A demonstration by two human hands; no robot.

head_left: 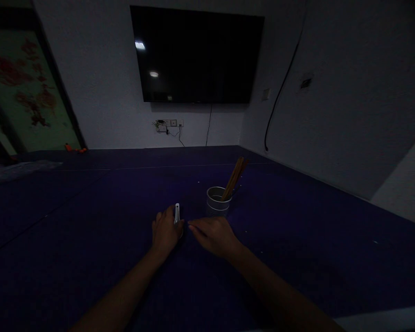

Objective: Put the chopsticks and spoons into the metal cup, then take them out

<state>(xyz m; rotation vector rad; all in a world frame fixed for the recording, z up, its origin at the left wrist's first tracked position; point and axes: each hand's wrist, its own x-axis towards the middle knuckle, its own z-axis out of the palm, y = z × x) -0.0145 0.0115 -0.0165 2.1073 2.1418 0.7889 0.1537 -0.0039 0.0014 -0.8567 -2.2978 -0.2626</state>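
My left hand [166, 234] is closed around a white spoon [177, 213]. The spoon's handle, with a small hole near its end, points away from me between thumb and fingers; most of its bowl is hidden by the hand. Just to the right, my right hand [212, 235] has its thumb and fingers pressed together, and I cannot make out whether anything is in them. Behind it stands a grey metal cup [217, 207], its lower part partly covered by the hand. Several brown chopsticks [233, 179] lean to the right inside the cup.
Both forearms rest over a dark blue tabletop [100, 226] with small pale specks near the cup. Clear plastic sheeting [20, 170] and small orange items [76, 149] lie far left. A television [197, 55] hangs on the wall above sockets [169, 123]; a black cable [280, 97] hangs at right.
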